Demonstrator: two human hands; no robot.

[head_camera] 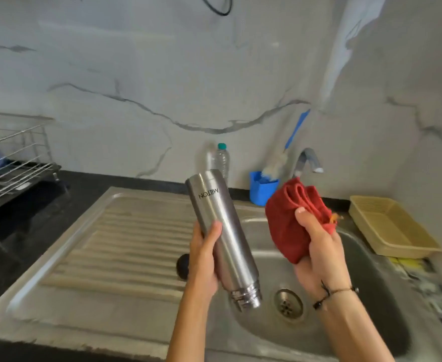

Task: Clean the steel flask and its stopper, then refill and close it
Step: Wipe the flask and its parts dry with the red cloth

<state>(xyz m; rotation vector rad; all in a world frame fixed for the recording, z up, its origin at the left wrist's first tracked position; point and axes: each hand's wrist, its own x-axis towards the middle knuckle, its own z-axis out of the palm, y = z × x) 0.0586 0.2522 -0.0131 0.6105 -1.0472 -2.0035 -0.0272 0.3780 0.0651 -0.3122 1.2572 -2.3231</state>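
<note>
1 steel flask (pixel 221 231), 1 red cloth (pixel 290 226), 2 hands (both busy), 1 plastic bottle (pixel 223 159), 1 beige tray (pixel 392 226)

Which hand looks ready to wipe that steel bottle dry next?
The right hand, most likely. It already grips the bunched red cloth just beside the steel flask. The left hand is wrapped round the flask, holding it mouth-down over the sink, so it serves best as the steadying hand.

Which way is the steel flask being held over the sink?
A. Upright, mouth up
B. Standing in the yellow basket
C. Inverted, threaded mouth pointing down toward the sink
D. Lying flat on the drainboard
C: the left hand grips the steel flask with its threaded mouth lowest and the logo upside down, above the sink.
</note>
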